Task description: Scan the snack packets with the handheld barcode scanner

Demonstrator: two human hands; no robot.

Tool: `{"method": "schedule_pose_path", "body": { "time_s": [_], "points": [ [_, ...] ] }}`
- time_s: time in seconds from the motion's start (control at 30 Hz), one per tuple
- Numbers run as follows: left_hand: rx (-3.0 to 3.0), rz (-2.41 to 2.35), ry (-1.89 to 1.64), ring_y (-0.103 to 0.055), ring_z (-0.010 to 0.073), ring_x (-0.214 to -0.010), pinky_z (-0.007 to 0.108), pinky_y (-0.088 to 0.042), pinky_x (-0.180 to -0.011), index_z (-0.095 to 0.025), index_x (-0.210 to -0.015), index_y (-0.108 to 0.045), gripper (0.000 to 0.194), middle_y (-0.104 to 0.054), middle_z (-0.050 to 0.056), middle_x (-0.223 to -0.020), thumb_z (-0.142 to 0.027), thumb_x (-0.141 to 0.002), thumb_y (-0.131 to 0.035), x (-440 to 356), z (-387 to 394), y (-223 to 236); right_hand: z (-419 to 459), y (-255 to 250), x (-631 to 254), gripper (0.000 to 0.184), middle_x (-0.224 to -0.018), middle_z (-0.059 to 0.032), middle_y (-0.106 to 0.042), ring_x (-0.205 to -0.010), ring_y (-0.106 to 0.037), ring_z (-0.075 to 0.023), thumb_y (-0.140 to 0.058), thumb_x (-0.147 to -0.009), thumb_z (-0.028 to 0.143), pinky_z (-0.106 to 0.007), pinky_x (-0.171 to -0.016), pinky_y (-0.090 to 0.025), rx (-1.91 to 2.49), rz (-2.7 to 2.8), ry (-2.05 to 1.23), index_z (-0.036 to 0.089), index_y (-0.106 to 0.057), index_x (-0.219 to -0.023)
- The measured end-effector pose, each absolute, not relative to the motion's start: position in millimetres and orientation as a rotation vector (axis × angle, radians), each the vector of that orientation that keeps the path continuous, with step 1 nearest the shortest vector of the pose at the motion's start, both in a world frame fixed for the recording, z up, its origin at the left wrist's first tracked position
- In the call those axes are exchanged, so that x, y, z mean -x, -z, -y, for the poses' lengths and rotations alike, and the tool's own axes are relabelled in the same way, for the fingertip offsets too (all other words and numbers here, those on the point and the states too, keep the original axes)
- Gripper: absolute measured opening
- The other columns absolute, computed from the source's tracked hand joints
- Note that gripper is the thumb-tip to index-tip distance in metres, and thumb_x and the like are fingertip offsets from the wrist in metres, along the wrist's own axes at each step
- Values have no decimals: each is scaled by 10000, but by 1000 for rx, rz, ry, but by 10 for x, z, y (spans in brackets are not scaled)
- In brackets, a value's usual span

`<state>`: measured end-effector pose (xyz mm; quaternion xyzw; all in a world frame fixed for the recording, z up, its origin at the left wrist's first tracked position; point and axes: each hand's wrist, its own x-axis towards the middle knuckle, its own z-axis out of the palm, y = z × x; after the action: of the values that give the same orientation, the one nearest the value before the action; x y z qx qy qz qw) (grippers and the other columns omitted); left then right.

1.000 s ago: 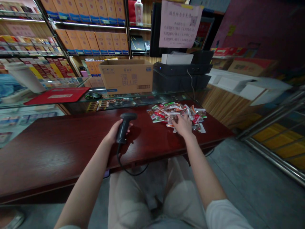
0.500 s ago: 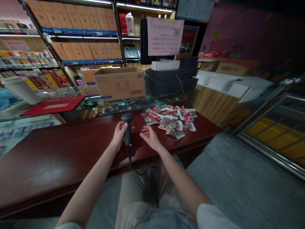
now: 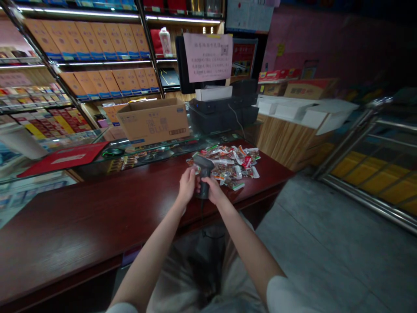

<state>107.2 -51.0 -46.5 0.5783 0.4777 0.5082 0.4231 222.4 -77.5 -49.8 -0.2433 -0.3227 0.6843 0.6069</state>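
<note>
A dark handheld barcode scanner (image 3: 204, 188) is held upright over the table's front part, its head tilted and its cord hanging below. My right hand (image 3: 214, 190) is closed round its handle from the right, thumb across the grip. My left hand (image 3: 186, 186) is at the handle's left side with curled fingers that seem to touch it; part of this contact is hidden. Just behind the scanner lies a loose pile of small clear snack packets (image 3: 247, 161) with red, orange and green markings. The scanner's head covers some of them.
The dark red wooden table (image 3: 97, 213) extends to the left. Behind it stand a glass counter with an open cardboard box (image 3: 153, 126), a red folder (image 3: 65, 158), a white cup (image 3: 22, 141) and a black printer (image 3: 224, 115). A metal railing (image 3: 355, 195) stands right.
The scanner has moved right to the packets and turned its head. My right hand, earlier open and apart, now grips its handle. My left hand moved right with it. The view shifted slightly.
</note>
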Motion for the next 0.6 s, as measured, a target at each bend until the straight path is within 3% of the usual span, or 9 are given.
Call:
{"method": "schedule_pose_path", "body": {
  "time_s": [0.07,0.2,0.43,0.6],
  "points": [
    [-1485,-1308,-1146,-658,190,-697,316,-527,-684,-187,-1101,-604,303,-686,38,-823,-436,-964,-498,-1155,400,472,782,502,-2329,311,-686,64,-594,-522,-526,-89,-734,-665,303,-208,-446,-421,540,717,-1521,228,-503,-859],
    [-1608,-1476,-971,-703,220,-890,327,-524,-840,-154,-962,-626,159,-740,99,-942,-240,-837,-674,-1321,182,506,817,531,-2459,288,-658,69,-585,-461,-492,-74,-709,-686,326,-196,-397,-384,528,656,-1385,228,-489,-842],
    [-1759,-1609,-698,-715,322,-1045,393,-510,-890,-151,-1117,-628,406,-753,187,-1060,-353,-789,-756,-1715,68,468,796,645,-2560,348,-605,79,-588,-433,-502,-77,-681,-669,314,-182,-396,-380,615,352,-1351,209,-532,-966],
    [-1751,-1623,-656,-698,368,-1102,439,-514,-924,-164,-1032,-658,384,-753,181,-1043,-342,-722,-799,-1826,8,470,831,616,-2577,388,-599,92,-573,-418,-476,-71,-667,-676,308,-176,-393,-359,558,329,-1368,214,-527,-1025]
  ]
}}
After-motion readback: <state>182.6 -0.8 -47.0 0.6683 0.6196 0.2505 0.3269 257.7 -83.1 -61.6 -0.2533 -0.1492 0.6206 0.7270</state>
